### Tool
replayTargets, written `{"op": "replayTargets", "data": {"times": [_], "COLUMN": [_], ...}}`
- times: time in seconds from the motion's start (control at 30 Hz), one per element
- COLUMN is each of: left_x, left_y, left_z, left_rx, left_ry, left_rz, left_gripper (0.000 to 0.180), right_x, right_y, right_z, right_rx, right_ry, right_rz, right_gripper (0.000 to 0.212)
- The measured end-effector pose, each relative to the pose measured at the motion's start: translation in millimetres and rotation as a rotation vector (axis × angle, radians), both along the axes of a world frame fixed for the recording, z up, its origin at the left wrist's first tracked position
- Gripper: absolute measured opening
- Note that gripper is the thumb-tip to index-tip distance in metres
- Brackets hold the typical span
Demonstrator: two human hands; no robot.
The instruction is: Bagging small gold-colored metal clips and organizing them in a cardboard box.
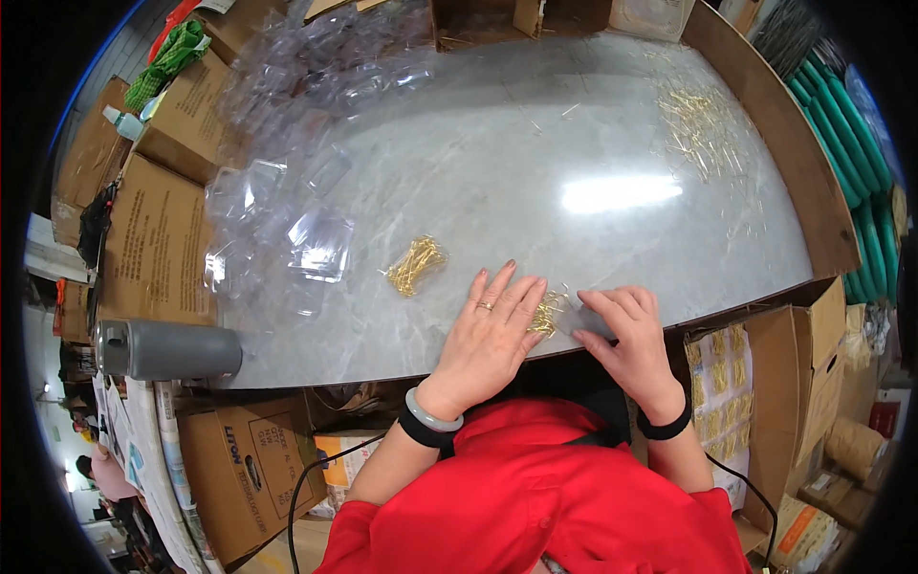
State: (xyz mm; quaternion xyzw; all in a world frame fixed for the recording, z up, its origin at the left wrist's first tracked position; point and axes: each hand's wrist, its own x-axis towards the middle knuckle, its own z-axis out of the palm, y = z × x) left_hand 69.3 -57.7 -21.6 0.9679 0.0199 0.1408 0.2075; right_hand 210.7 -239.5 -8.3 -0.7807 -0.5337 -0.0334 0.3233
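Flat and fingers outstretched, my left hand (492,325) rests at the table's near edge, partly covering a small bunch of gold-coloured metal hooks (546,316). Just right of that bunch, my right hand (626,335) has its thumb and bent fingers apart. Some clear plastic shows faintly between the hands; its outline is hard to make out. Farther left lies a second bundle of gold hooks (418,265), in what looks like a clear plastic case.
Clear plastic cases (320,244) pile up along the table's left side. Loose gold hooks (703,124) are scattered at the far right. A grey bottle (172,349) lies at the left corner. Cardboard walls (784,124) edge the table; an open carton (775,383) with packed hooks stands right.
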Motion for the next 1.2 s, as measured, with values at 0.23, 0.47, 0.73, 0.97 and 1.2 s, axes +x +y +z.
{"op": "replayTargets", "data": {"times": [0.23, 0.47, 0.73, 0.97, 1.2], "left_x": [2.4, 2.0, 2.8, 1.8, 0.0], "left_y": [-1.6, -6.2, -5.5, -4.3, -2.3], "left_z": [3.2, -2.3, -1.8, -2.1, -6.7], "left_rx": [-0.004, -0.019, -0.032, -0.041, -0.088], "left_ry": [-0.008, -0.076, -0.092, -0.104, -0.134], "left_rz": [0.009, 0.068, 0.062, 0.07, 0.072], "left_gripper": [0.053, 0.047, 0.044, 0.055, 0.08], "right_x": [-10.3, -39.2, -18.8, -19.0, -23.5], "right_y": [31.3, 30.5, 26.3, 45.8, 55.7], "right_z": [-20.4, -11.7, -11.3, -12.1, -16.8], "right_rx": [0.159, 0.374, 0.057, 0.159, 0.223], "right_ry": [-0.029, 0.319, -0.021, 0.268, 0.389], "right_rz": [-0.066, -0.208, -0.119, -0.029, 0.096], "right_gripper": [0.033, 0.043, 0.04, 0.041, 0.053]}}
